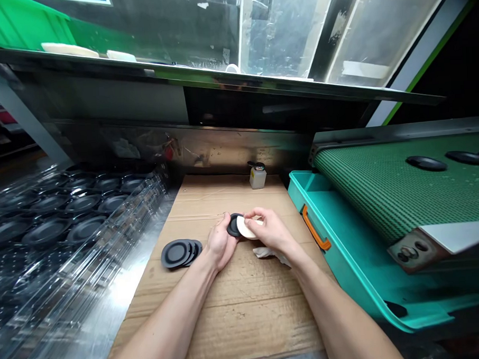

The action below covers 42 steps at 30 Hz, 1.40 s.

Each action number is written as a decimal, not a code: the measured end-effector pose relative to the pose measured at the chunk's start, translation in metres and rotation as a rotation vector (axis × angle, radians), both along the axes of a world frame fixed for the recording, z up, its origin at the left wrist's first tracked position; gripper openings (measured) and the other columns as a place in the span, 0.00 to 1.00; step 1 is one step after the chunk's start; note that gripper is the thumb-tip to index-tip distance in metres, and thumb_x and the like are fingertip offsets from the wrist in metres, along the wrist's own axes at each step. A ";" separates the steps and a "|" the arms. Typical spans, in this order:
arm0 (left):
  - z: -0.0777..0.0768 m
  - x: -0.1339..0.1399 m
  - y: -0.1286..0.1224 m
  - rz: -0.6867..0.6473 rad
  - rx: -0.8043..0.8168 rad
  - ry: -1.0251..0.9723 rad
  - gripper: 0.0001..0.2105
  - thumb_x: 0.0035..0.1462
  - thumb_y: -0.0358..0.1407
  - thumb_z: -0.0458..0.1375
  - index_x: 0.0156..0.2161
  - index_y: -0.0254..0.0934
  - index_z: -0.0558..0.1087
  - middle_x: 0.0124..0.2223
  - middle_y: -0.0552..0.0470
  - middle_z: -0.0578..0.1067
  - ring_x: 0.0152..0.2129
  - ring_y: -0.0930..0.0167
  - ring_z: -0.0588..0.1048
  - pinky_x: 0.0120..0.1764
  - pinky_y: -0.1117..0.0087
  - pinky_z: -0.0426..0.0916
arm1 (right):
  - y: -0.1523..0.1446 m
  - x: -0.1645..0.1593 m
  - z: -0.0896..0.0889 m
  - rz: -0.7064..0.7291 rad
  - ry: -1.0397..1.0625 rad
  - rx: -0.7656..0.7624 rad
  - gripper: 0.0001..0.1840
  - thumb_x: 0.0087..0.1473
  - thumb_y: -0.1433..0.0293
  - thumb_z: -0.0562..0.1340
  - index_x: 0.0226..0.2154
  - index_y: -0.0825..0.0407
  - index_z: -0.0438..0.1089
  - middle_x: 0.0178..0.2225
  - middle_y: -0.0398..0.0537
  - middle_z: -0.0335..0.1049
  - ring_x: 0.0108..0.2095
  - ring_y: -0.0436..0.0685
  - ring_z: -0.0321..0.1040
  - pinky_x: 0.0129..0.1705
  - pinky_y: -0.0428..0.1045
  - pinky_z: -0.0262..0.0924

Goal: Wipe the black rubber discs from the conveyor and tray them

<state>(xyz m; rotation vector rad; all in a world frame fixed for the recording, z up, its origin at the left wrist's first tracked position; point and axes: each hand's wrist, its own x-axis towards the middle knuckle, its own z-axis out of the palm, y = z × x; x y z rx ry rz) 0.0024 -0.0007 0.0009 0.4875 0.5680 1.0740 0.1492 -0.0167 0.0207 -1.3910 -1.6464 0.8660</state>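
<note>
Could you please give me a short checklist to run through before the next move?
1. Black disc held in the left hand: ok.
2. White round pad held in the right hand: ok.
3. Pile of black discs squarely stacked: not ok, fanned out.
4. Small bottle upright: ok.
5. White cloth or tissue lying flat: not ok, crumpled.
6. Held disc's surface clean: cannot tell, partly covered.

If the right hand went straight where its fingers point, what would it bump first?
Probably the black disc in the left hand, just past the white pad in the right hand; depth there is unclear.
</note>
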 end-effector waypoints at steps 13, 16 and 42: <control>0.005 0.000 0.001 0.034 -0.058 0.001 0.16 0.65 0.36 0.45 0.40 0.30 0.73 0.40 0.40 0.78 0.41 0.64 0.76 0.49 0.61 0.70 | -0.002 -0.020 0.000 0.018 -0.367 0.175 0.10 0.58 0.63 0.56 0.39 0.45 0.71 0.33 0.40 0.74 0.32 0.52 0.68 0.35 0.45 0.57; 0.005 0.001 0.001 0.040 -0.058 -0.009 0.17 0.66 0.36 0.43 0.42 0.30 0.73 0.41 0.41 0.78 0.42 0.64 0.76 0.49 0.59 0.70 | -0.003 -0.024 0.001 -0.253 -0.589 0.148 0.15 0.62 0.59 0.50 0.42 0.43 0.69 0.30 0.43 0.73 0.30 0.55 0.68 0.32 0.47 0.55; 0.015 -0.002 -0.024 0.143 0.426 0.407 0.33 0.45 0.29 0.68 0.58 0.38 0.64 0.52 0.41 0.74 0.51 0.64 0.71 0.54 0.66 0.62 | 0.025 0.030 -0.032 -0.498 -0.458 0.060 0.18 0.61 0.55 0.52 0.43 0.45 0.71 0.37 0.48 0.76 0.38 0.58 0.71 0.38 0.49 0.58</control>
